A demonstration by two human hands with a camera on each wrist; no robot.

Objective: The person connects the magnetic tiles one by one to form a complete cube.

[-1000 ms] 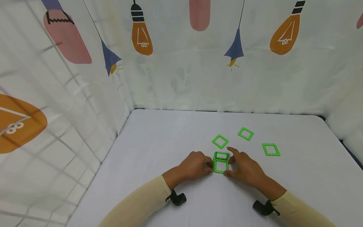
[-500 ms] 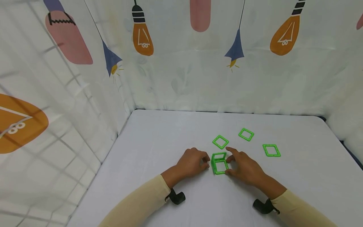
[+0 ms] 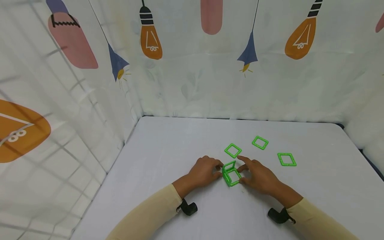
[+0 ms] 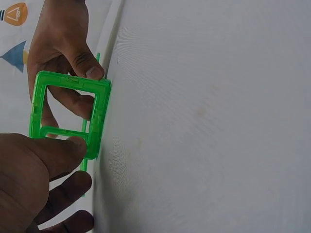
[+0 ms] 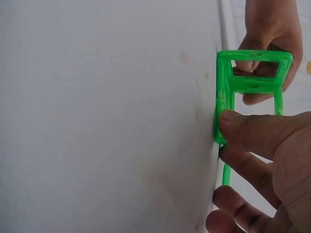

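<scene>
Three green square magnetic tile frames form an open corner on the white table: a flat base tile, a left upright tile and a back upright tile. My left hand is at the left upright tile, pinching it near a corner. In the left wrist view its thumb presses that frame. On the opposite side, my right hand pinches the base's edge, index finger stretched forward. The right wrist view shows its thumb on the base's corner; part of the structure is hidden behind this hand.
Loose green square tiles lie flat beyond the hands: one just behind the structure, a farther one, and one to the right. A printed curtain hangs along the table's far and side edges.
The joined tiles have turned counterclockwise and shifted slightly left, showing the left upright tile more. My left hand drew back from them, then came back into contact. The right hand has barely moved.
</scene>
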